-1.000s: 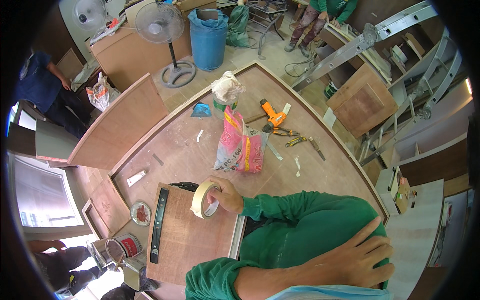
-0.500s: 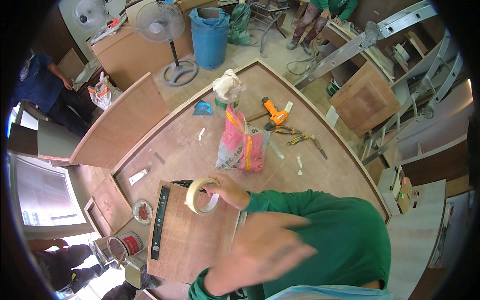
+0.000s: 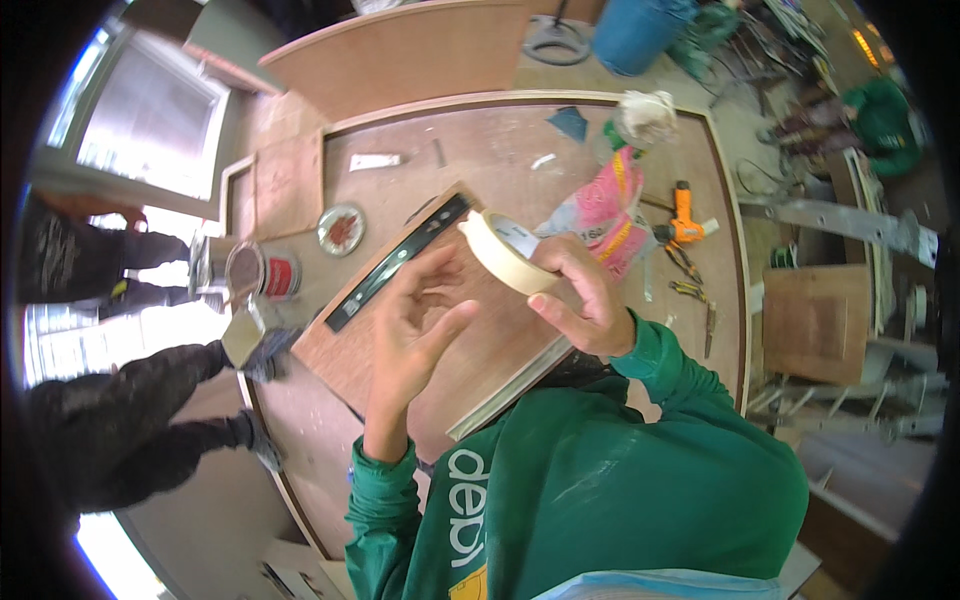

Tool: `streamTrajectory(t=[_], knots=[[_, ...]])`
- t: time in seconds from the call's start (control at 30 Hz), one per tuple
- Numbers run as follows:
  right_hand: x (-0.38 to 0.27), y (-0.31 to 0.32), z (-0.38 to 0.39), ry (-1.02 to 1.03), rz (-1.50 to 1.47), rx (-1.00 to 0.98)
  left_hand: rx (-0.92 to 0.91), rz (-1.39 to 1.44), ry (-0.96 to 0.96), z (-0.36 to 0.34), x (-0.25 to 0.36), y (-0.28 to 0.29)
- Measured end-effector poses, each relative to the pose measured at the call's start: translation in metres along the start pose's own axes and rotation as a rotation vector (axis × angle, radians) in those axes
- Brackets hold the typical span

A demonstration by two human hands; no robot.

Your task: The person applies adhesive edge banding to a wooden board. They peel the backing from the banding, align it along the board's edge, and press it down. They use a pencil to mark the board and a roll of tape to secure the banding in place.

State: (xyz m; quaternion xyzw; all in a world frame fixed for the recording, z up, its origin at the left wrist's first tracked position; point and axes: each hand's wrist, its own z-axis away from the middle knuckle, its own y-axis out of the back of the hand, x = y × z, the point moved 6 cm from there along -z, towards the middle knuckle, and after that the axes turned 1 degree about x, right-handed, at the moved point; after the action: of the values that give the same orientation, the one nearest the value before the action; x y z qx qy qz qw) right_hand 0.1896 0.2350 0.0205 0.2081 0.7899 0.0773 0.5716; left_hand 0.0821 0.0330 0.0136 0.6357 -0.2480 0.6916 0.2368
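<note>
Up above the brown plywood panel (image 3: pixel 470 330), the cream roll of masking tape (image 3: pixel 503 250) sits gripped in the right hand (image 3: pixel 580 300), tilted on edge. Just left of it, the left hand (image 3: pixel 415 315) hovers spread and empty, fingertips nearest its rim.

Plywood workbench (image 3: pixel 400 190) with board (image 3: pixel 480 330), pink bag (image 3: pixel 600 210), orange drill (image 3: pixel 683 215).
</note>
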Motion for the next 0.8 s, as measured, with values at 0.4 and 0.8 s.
streamTrajectory(t=[0.4, 0.8], knots=[[-0.021, -0.028, -0.007, 0.299, 0.143, -0.284, 0.164, 0.210, 0.090, 0.024, -0.028, 0.032], [-0.025, -0.039, -0.022, 0.525, 0.451, -0.419, 0.593, -0.231, -0.182, 0.080, -0.048, 0.038]])
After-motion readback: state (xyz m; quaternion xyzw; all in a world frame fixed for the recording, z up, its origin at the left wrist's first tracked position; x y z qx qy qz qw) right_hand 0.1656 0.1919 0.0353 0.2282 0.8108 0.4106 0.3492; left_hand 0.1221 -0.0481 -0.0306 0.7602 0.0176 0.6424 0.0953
